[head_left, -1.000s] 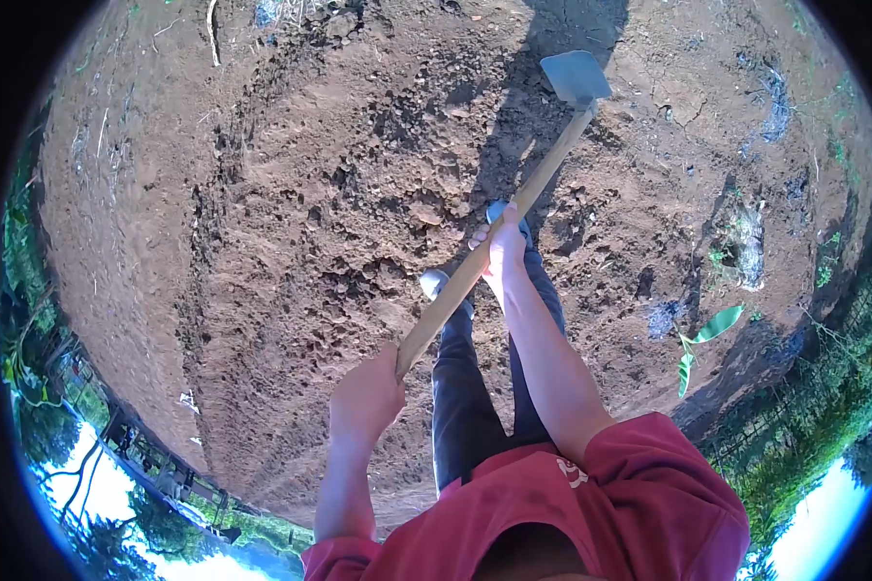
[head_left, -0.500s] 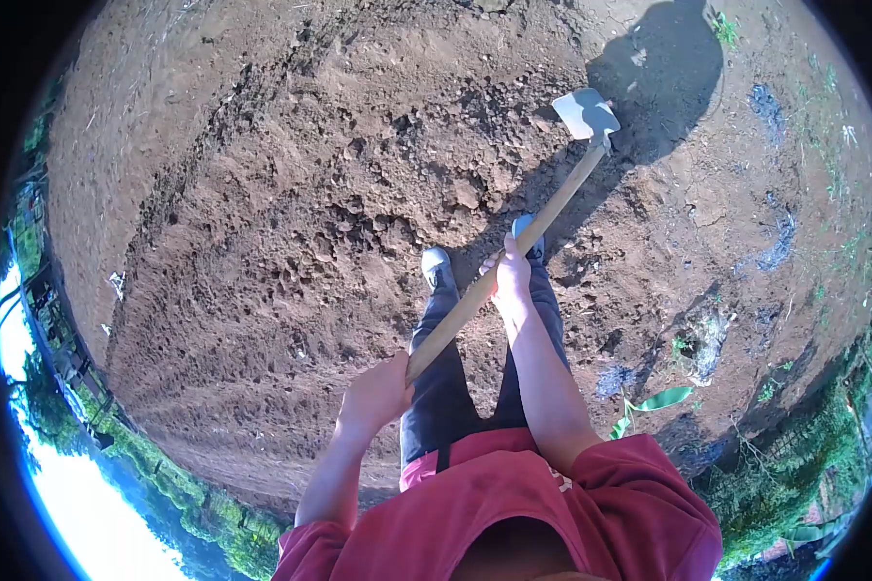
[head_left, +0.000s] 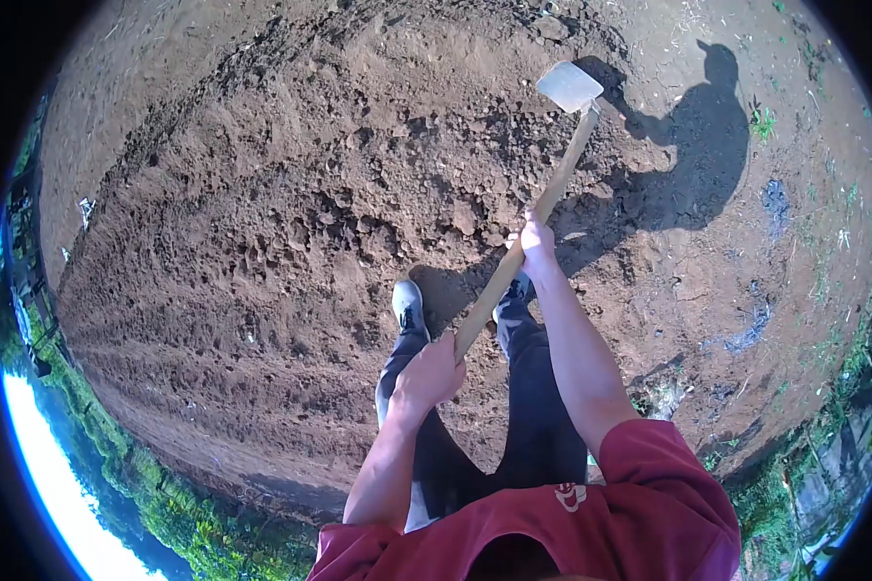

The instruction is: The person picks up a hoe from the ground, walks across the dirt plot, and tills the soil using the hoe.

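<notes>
A long-handled hoe [head_left: 489, 298] slants across the head view from lower left to upper right. My left hand [head_left: 430, 374] is closed round the wooden handle near its butt end. Farther up the handle, my right hand [head_left: 536, 246] also grips it, in front of my right shoe. The flat metal blade [head_left: 570, 86] is at the far end, over the broken soil at the upper right. Whether the blade touches the ground, I cannot tell.
Loose reddish soil [head_left: 291, 232] with clods and furrows spreads to the left and ahead. My left shoe [head_left: 408, 302] stands on it. My shadow [head_left: 702, 145] falls at the upper right. Small green weeds [head_left: 763, 123] dot the right side. Bushes [head_left: 203, 523] line the lower left.
The blade has shifted slightly up and left in view. Both hands have moved up and right in view, still on the handle. My left foot appears farther left.
</notes>
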Demonstrator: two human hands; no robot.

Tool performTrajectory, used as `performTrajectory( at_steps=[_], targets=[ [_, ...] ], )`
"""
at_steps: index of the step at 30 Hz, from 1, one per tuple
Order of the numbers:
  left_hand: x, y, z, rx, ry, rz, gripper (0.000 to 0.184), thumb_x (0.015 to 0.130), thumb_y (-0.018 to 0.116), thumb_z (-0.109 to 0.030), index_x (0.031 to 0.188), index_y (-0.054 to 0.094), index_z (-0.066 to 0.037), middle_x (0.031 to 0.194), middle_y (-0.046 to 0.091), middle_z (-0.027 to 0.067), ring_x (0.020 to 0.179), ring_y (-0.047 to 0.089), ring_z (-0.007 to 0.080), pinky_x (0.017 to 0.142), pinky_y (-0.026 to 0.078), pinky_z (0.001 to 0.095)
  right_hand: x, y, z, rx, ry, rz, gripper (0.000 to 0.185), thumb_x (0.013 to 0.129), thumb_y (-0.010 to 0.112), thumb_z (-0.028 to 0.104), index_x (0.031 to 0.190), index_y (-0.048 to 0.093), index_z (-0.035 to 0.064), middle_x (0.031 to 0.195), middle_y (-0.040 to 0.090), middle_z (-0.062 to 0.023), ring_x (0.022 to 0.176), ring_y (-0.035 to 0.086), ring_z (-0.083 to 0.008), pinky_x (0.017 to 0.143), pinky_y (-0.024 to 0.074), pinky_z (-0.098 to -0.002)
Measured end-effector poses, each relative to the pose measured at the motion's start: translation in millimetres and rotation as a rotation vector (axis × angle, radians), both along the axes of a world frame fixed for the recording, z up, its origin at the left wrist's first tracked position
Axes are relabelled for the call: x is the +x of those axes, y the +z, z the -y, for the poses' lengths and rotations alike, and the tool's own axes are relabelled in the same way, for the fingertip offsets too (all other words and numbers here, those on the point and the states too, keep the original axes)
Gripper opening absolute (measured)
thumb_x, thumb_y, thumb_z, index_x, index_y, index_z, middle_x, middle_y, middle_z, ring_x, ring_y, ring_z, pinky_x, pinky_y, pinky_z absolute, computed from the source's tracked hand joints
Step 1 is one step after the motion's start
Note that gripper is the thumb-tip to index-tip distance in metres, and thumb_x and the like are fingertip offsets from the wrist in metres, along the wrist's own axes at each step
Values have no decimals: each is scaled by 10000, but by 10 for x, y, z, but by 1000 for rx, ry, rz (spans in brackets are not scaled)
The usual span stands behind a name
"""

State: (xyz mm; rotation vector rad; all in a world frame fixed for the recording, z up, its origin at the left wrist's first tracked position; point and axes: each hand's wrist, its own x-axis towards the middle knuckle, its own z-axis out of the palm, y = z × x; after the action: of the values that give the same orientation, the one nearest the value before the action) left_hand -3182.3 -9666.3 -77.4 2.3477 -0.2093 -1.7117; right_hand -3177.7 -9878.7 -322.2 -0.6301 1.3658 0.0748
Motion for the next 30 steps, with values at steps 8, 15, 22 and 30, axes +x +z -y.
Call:
performTrajectory(
  at_steps=[8, 15, 22, 30],
  targets=[
    [-34, -1288, -423, -24, 85, -11, 298, 903, 583, -234, 1098, 493, -27, 951, 677, 240, 929, 666, 421, 792, 532, 524, 373, -813, -304, -192, 92, -104, 479, 959, 557, 477, 962, 494, 2, 653, 494, -69, 491, 537, -197, 430, 494, -377],
    [-465, -2132, -1347, -127, 194, -59, 343, 874, 579, -197, 1129, 487, 12, 986, 654, 280, 966, 654, 423, 833, 502, 497, 271, -1390, -1049, -331, 422, -339, 448, 944, 574, 411, 819, 560, -20, 600, 585, -97, 487, 608, -220, 460, 506, -363],
    [-782, -2072, -2184, -254, 228, -93, 404, 862, 581, -197, 1161, 460, 48, 1002, 635, 289, 917, 663, 407, 794, 496, 470, -213, -1635, -1765, -291, 361, -15, 267, 896, 654, 242, 791, 602, 1, 604, 598, -85, 493, 619, -214, 473, 512, -358],
    [-1470, -869, -2787, -231, 342, -192, 397, 879, 591, -188, 1164, 460, 55, 992, 627, 313, 964, 637, 444, 807, 492, 489, -814, -511, -2641, -196, 400, -29, 368, 962, 613, 356, 799, 501, 46, 570, 481, -41, 425, 518, -180, 391, 447, -350]
  ],
)
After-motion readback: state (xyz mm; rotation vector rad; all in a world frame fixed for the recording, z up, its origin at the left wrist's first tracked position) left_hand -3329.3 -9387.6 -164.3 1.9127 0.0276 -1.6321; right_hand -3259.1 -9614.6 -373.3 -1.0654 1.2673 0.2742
